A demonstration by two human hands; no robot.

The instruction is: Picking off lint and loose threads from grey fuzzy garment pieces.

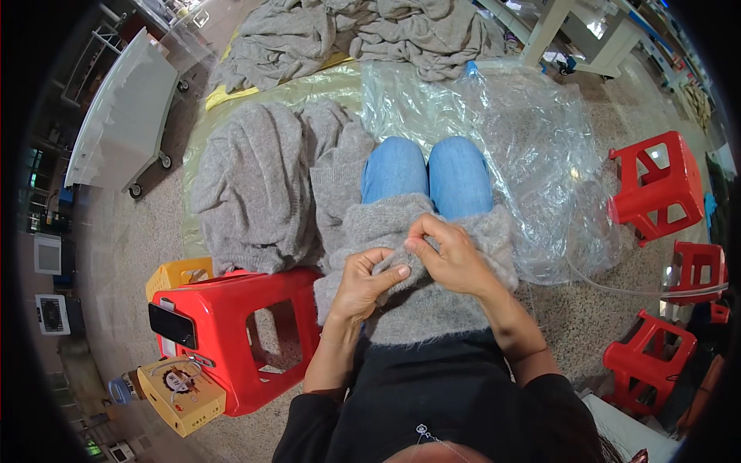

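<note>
At your left, a red stool (220,324) is holding a phone (172,325), likely within easy reach. Grey garments (251,181) are lying heaped beyond it. Your left hand (369,282) is pinching the knit (424,316) between thumb and fingers; your lap is supporting it, probably for steadiness. Your right hand (449,255) is pinching a fold close by, though anything small between its fingertips is escaping view. Around you, a white cart (120,112) is standing at left, plastic sheets (532,123) are covering speckled floor (127,239), seemingly against dirt, and more stools (668,185) are standing at right.
</note>
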